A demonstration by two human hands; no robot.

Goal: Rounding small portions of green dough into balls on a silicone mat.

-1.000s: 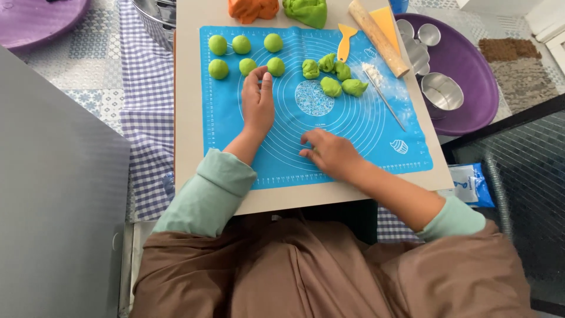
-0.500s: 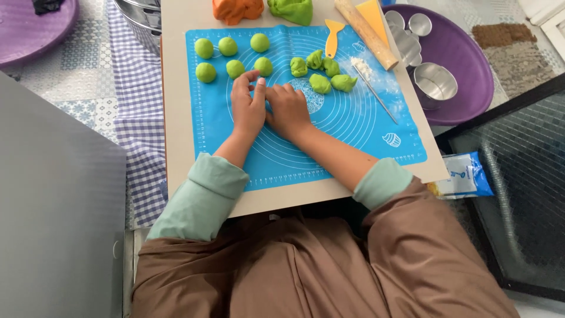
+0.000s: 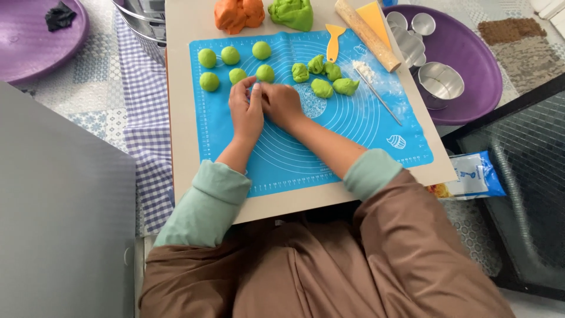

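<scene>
Resting together beside green dough balls [image 3: 265, 73], both hands [image 3: 262, 106] perhaps hide one.

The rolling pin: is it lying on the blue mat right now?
No, the rolling pin lies beside the blue mat, along its top-right edge.

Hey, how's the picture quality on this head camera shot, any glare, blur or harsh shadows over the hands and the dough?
Head view: soft, even daylight, sharp on the left hand, right hand and green dough balls; only faint shadows on the blue mat; mild shine on the metal cutters; slight wide-angle bend toward the edges.
</scene>
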